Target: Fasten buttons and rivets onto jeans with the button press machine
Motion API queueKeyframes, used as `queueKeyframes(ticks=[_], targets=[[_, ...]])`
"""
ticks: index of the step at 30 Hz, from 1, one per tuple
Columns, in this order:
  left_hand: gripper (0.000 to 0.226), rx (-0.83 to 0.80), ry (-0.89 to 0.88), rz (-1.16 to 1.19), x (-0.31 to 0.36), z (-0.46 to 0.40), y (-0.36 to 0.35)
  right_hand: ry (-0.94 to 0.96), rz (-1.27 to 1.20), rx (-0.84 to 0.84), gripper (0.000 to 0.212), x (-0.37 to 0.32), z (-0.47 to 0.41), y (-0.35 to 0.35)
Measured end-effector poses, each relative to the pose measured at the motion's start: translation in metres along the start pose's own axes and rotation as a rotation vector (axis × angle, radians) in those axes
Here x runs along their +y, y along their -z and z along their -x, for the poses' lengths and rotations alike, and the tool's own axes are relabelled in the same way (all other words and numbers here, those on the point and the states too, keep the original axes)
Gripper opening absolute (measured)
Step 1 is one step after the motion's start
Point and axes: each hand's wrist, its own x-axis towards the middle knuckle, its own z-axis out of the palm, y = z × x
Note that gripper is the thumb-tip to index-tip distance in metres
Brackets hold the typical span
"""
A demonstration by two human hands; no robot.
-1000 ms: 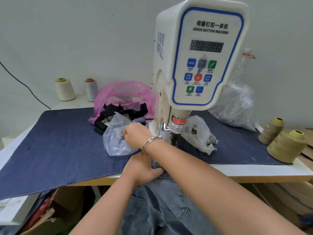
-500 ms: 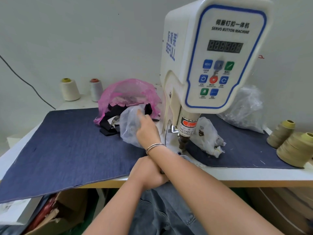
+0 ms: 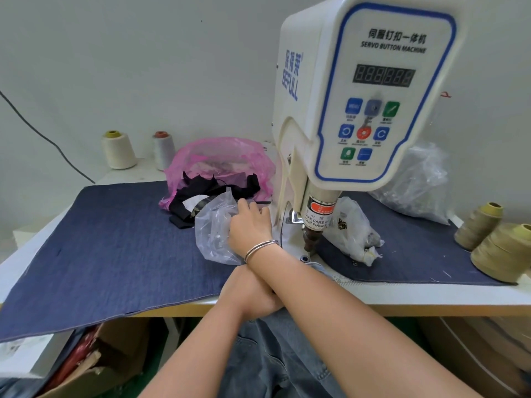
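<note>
The white servo button press machine (image 3: 365, 90) stands on the table, its punch (image 3: 311, 239) above the small base plate. Blue jeans (image 3: 275, 357) hang from the table's front edge into my lap, with their top edge lying near the punch. My left hand (image 3: 253, 294) grips the jeans at the table edge, partly under my right forearm. My right hand (image 3: 250, 225), a bangle on its wrist, reaches across into a clear plastic bag (image 3: 214, 234) left of the machine; its fingertips are hidden in the bag.
A dark denim sheet (image 3: 100, 248) covers the table. A pink bag (image 3: 218, 162) with black scraps sits behind the clear bag. Another plastic bag (image 3: 356, 234) lies right of the punch. Thread cones stand at back left (image 3: 117, 150) and right (image 3: 500, 251). Boxes sit under the table.
My right hand lifted the clear bag upward, then came back down with its fingers in the bag's mouth. My left hand stayed on the jeans. The camera moved closer.
</note>
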Motion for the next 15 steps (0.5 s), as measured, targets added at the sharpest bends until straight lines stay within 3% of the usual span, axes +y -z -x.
queueKeyframes(ticks=[15], targets=[[0.049, 0.000, -0.018, 0.031, 0.0013, 0.0019, 0.0031, 0.011, 0.028, 0.007, 0.020, -0.0028, 0.0002, -0.0011]])
